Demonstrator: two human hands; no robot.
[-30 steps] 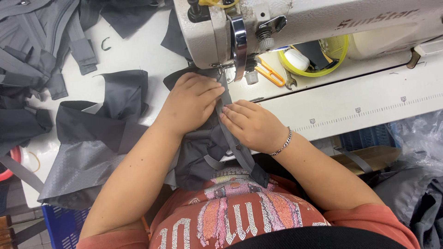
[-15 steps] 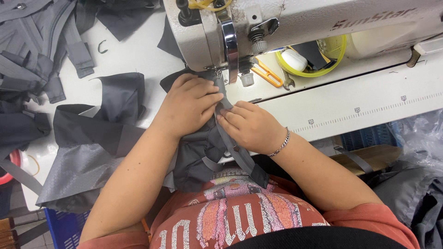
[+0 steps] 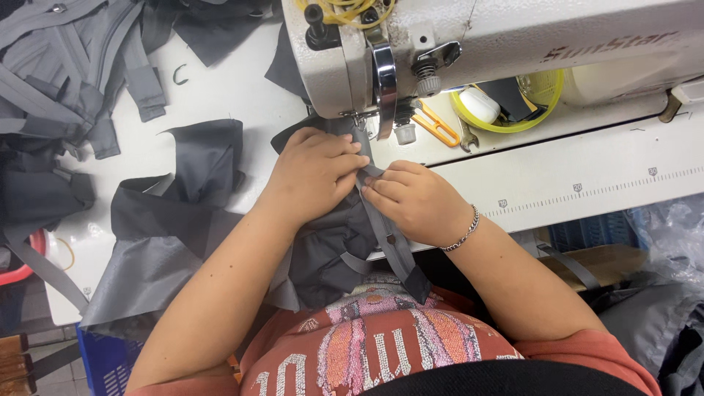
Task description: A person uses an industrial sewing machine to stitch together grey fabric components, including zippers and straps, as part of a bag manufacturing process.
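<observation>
My left hand (image 3: 314,174) lies flat on a dark grey fabric piece (image 3: 330,249), pressing it to the table just in front of the needle area of a white sewing machine (image 3: 469,44). My right hand (image 3: 412,202), with a bracelet on the wrist, pinches a grey strap (image 3: 389,238) against the same fabric beside the left fingertips. The strap runs from under the presser foot back toward my lap. Both hands touch at the fingertips.
More dark fabric pieces (image 3: 183,198) lie on the white table (image 3: 227,88) at left, with a heap of grey straps and bags (image 3: 66,81) at the far left. Orange snips (image 3: 433,125) and a yellow-rimmed tray (image 3: 513,103) sit behind the machine head. A blue crate (image 3: 103,359) stands below.
Both hands have stayed on the fabric and strap, shifting only slightly at the needle. The view has drifted a little relative to the machine.
</observation>
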